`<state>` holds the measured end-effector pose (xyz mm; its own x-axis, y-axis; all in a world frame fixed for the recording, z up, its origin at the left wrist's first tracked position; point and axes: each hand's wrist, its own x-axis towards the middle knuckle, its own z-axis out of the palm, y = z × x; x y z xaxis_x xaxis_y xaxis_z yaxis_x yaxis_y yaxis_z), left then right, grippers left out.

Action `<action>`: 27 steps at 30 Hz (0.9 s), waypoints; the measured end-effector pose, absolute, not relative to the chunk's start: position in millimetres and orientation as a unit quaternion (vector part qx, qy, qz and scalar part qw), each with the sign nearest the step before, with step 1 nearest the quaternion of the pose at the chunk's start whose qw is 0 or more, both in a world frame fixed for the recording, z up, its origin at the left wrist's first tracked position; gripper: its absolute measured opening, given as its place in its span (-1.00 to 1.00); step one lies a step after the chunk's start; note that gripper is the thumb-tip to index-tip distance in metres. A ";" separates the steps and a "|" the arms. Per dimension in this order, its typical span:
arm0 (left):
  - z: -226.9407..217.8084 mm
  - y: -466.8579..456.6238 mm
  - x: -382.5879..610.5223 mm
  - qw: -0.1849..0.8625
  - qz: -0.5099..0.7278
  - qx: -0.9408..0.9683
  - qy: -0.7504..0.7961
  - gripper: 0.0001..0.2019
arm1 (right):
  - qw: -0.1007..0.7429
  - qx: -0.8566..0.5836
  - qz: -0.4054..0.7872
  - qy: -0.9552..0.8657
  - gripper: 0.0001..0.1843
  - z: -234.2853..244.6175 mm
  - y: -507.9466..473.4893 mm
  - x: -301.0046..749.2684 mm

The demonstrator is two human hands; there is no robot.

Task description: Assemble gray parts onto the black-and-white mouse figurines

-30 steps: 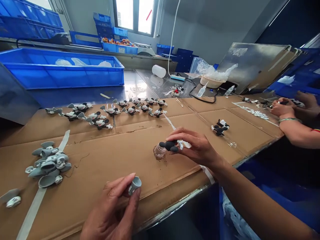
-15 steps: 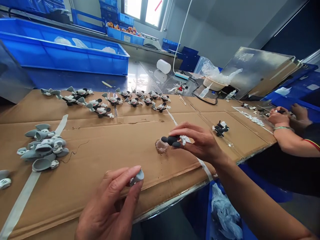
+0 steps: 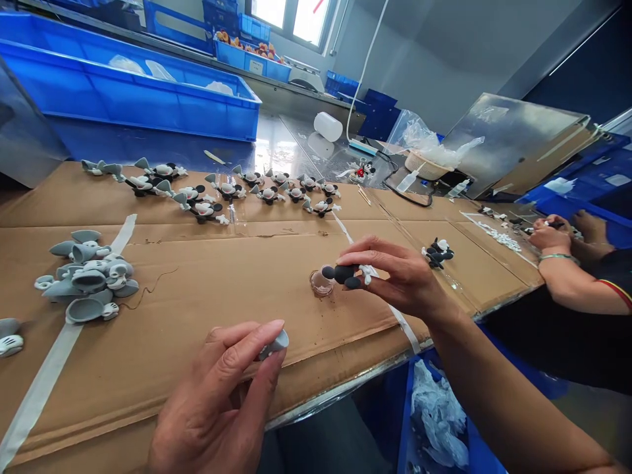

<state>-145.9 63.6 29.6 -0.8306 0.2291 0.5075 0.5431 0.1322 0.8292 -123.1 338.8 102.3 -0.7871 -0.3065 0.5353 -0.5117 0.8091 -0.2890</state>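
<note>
Pinching a small grey moulded piece (image 3: 277, 344) in your left hand (image 3: 212, 401), you grasp a black figure body (image 3: 343, 274) in your right hand (image 3: 399, 276), at the rim of a small glass jar (image 3: 320, 283).

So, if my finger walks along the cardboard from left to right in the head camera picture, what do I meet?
pile of grey figure parts → left hand → grey piece → small glass jar → black figure → right hand → black-and-white mouse figure → co-worker's hand
</note>
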 end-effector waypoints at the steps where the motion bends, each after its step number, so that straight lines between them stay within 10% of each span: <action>1: 29.8 63.1 -145.9 0.129 -0.601 -0.263 -0.744 -0.74 | 0.235 0.223 0.216 -0.921 -0.80 102.8 338.9 -123.1; 27: 15.1 58.3 -161.7 0.128 -0.588 -0.349 -0.718 -0.66 | 0.243 0.132 0.364 -0.889 -0.75 107.6 344.5 -119.8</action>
<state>-161.7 58.3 15.1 -0.7234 0.3504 0.5949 0.6522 0.0643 0.7553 -119.8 344.5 107.6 -0.8469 -0.0573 0.5286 -0.4113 0.7007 -0.5830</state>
